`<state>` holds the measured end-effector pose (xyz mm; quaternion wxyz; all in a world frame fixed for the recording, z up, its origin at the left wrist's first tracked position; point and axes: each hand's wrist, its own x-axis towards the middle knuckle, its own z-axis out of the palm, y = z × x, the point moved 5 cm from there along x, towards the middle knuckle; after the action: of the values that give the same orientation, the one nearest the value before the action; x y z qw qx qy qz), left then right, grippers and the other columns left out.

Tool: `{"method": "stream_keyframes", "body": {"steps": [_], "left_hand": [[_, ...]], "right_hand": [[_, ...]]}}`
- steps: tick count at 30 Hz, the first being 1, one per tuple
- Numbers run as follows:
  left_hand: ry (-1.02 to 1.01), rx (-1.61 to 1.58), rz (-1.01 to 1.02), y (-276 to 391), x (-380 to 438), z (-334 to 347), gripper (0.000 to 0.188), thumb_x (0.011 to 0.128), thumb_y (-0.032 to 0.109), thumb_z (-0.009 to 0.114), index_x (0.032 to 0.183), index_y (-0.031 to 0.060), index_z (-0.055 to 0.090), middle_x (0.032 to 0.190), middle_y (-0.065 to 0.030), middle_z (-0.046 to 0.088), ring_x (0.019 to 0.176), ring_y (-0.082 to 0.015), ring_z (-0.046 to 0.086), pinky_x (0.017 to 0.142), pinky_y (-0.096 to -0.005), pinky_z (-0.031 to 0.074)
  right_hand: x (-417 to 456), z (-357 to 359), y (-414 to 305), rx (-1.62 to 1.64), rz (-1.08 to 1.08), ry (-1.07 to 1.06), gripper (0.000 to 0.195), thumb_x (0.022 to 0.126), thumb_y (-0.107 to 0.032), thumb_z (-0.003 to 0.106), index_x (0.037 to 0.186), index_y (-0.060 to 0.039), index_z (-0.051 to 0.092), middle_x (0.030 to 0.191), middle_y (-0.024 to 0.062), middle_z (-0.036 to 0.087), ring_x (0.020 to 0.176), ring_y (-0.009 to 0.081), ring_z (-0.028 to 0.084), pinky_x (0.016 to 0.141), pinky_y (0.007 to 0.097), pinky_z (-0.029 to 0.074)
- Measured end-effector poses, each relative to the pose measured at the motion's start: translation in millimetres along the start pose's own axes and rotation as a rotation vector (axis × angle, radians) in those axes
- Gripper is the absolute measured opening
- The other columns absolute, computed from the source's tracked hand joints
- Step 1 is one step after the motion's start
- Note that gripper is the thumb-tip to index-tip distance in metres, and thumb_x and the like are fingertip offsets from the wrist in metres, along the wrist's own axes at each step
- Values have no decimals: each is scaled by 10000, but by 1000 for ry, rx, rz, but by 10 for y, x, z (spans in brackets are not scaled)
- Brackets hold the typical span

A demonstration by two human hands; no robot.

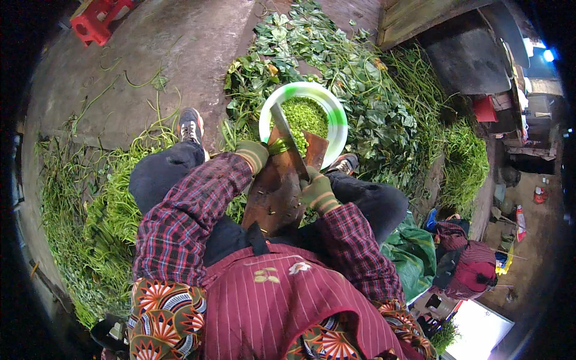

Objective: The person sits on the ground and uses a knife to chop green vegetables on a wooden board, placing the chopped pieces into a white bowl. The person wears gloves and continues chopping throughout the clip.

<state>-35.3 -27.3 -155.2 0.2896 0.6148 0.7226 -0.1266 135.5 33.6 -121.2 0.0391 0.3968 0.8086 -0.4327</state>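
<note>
My left hand (253, 156), in a striped olive knit glove, grips a bundle of green stems (280, 146) at the left edge of a brown wooden board (275, 198). In my right hand (318, 191), gloved alike, is the handle of a long broad-bladed knife (291, 137). Its blade slants up and left across the board, just right of the stems' cut end. The board's far end reaches over a white and green basin (338, 130). Finely chopped green stems (308, 116) lie inside the basin, and some cut pieces rest by the blade.
Leafy vines (315, 49) spread beyond the basin. Piles of long green stems (112, 211) lie to my left, with more stems (463, 166) at far right. A red plastic stool (96, 22) stands far left. Another person (463, 265) sits at right beside a green tarp (411, 256).
</note>
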Motion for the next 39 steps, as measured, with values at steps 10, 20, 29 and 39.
{"method": "stream_keyframes", "body": {"steps": [10, 20, 29, 39], "left_hand": [[-46, 96, -25, 107, 318, 279, 250, 781, 236, 453, 932, 139, 627, 916, -35, 620, 822, -219, 595, 615, -416, 455], [-58, 87, -6, 142, 311, 307, 236, 761, 219, 484, 926, 141, 635, 906, -36, 621, 825, -228, 590, 608, -421, 448], [-67, 137, 15, 146, 275, 230, 234, 755, 224, 470, 871, 124, 647, 875, -65, 620, 798, -245, 590, 607, -407, 457], [-155, 158, -43, 173, 451, 449, 240, 733, 240, 524, 937, 175, 634, 910, 1, 616, 806, -213, 586, 579, -427, 437]], "right_hand": [[-88, -48, 54, -20, 17, 9, 233, 717, -132, 538, 945, -102, 500, 753, 204, 564, 721, 375, 547, 611, 411, 446], [89, -42, -245, -158, 49, -30, 336, 678, -118, 563, 1002, -101, 475, 784, 221, 572, 775, 377, 551, 656, 409, 454], [285, -185, -390, -81, -58, 90, 205, 736, -91, 513, 940, -78, 540, 793, 197, 564, 759, 363, 548, 632, 373, 443], [-94, -79, -95, -165, 16, -1, 195, 730, -27, 501, 919, -69, 522, 713, 171, 558, 679, 289, 576, 597, 323, 441]]}}
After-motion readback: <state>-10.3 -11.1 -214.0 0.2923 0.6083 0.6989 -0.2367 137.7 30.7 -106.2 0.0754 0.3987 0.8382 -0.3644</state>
